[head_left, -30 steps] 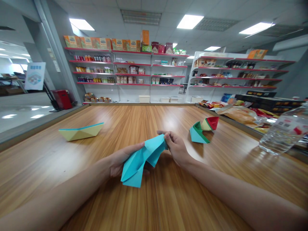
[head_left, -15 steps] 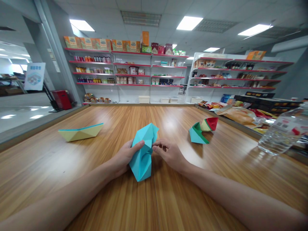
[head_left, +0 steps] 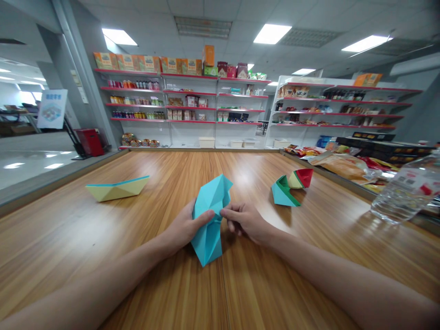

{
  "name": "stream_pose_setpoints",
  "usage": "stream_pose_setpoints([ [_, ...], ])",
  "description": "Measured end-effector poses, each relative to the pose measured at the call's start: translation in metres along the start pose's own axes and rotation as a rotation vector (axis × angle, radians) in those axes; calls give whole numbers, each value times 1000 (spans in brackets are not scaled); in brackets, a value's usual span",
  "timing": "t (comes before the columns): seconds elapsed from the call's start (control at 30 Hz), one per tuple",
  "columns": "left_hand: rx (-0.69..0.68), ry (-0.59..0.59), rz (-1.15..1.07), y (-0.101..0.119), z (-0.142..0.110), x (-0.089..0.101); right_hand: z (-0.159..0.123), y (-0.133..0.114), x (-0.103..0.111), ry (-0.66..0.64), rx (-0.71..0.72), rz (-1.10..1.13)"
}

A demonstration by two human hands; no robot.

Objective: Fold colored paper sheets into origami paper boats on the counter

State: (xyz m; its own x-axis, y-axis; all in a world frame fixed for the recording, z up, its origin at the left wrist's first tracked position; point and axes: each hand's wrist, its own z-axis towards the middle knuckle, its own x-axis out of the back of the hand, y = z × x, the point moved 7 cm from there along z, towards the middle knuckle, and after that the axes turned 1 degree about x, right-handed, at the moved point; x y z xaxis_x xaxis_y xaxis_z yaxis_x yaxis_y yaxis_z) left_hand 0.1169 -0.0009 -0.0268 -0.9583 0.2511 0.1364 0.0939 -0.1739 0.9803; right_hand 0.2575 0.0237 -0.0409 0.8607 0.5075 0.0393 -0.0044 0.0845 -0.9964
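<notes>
A creased sheet of light blue folded paper is held upright and slightly tilted above the middle of the table. My left hand grips it from the left, thumb pressed on the near face and the other fingers hidden behind. At the paper's right edge, my right hand pinches a fold between thumb and forefinger. Over on the left rests a yellow paper boat with a blue rim. To the right sit a blue and green folded paper piece and a red and yellow one, touching or nearly so.
The wood-grain table has a raised edge. Along its right side stand a clear plastic bottle, snack bags and black boxes. Stocked shelves line the back. A red box is on the floor at left.
The blue paper has shifted a little right and tilted more. My left thumb has slid lower across it, and my right fingers have closed on its right edge.
</notes>
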Motion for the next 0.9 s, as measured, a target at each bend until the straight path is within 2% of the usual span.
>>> stream_pose_setpoints([
  [0.17,35,43,-36,-3,2,1,1,-8,-3,5,123,38],
  [0.43,53,77,25,3,3,-1,1,-11,-4,69,187,26],
  [0.57,54,70,19,2,4,-2,-3,-10,-5,92,230,-58],
  [0.77,35,87,3,-1,4,-1,-8,-20,3,237,367,-226],
  [0.9,31,62,-91,-3,3,0,-6,-23,1,174,337,-184],
])
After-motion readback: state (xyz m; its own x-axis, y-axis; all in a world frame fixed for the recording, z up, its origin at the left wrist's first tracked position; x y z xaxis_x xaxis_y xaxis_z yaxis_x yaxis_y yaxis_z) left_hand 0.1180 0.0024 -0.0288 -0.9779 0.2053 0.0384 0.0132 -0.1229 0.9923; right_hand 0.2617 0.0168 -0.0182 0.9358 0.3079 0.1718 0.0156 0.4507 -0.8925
